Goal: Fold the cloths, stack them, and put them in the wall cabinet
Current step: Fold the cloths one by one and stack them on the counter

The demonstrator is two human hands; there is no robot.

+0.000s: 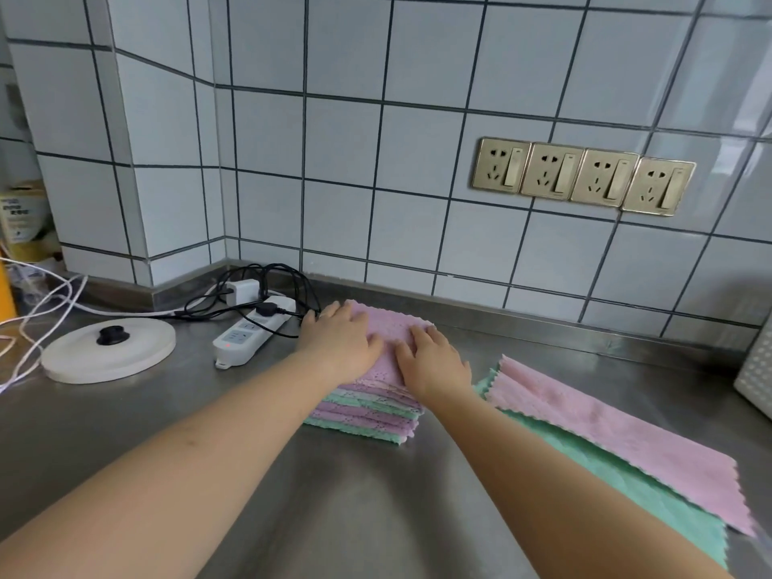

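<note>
Both your hands lie flat, fingers straight: left hand (340, 342) and right hand (434, 361) press the pink top of the folded stack (369, 413) on the steel counter (355, 507). Unfolded pink cloth (618, 436) over green cloth (651, 491) lies right.

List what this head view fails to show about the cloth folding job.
- Wall cabinet: outside the head view.
- Green cloth: mostly covered by the pink cloth.
- Stack of folded cloths: top hidden under left hand and right hand; count unclear.
- Box print: too small, cut by the left edge.
</note>
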